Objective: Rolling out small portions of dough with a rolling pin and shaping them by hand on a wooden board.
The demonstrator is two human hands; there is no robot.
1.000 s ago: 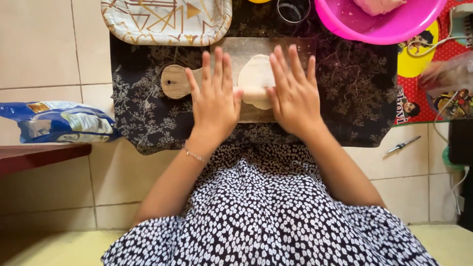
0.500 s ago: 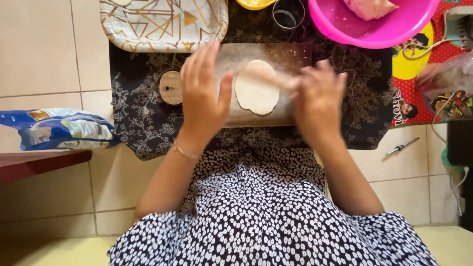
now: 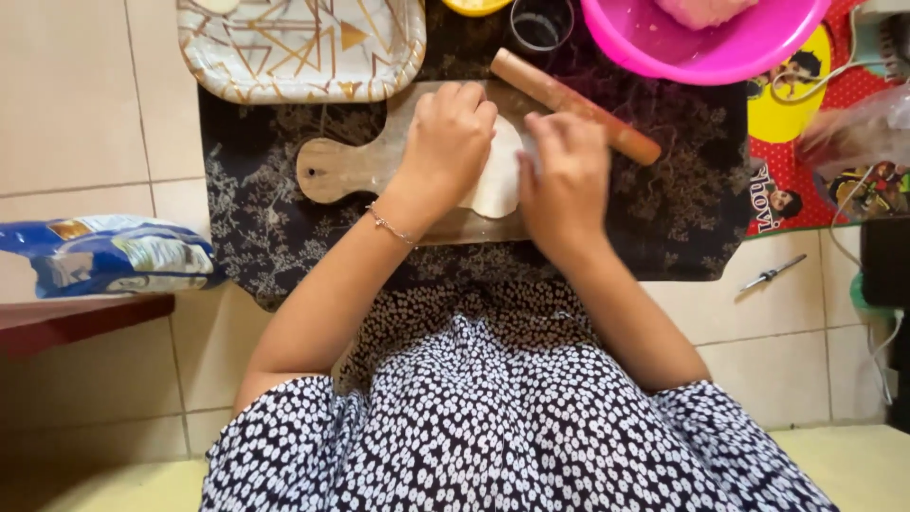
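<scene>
A flat pale dough disc [image 3: 500, 180] lies on a wooden paddle board [image 3: 336, 171] set on a dark flowered mat [image 3: 682, 209]. My left hand [image 3: 445, 142] has its fingers curled over the disc's left part. My right hand [image 3: 564, 175], slightly blurred, covers the disc's right edge with fingers together on it. A wooden rolling pin [image 3: 573, 95] lies slanted just beyond my right hand, free of both hands. Much of the disc is hidden under my hands.
Beyond the board sit a square patterned plate [image 3: 303, 47], a dark cup [image 3: 540, 24] and a pink bowl [image 3: 706, 52] with a pinkish lump. A blue packet [image 3: 114, 256] lies left. A small metal tool [image 3: 773, 272] rests on the tiles at right.
Both hands were rolling the pin over the dough. The pin now lies slanted at the board's far right, and both hands have come down onto the disc.
</scene>
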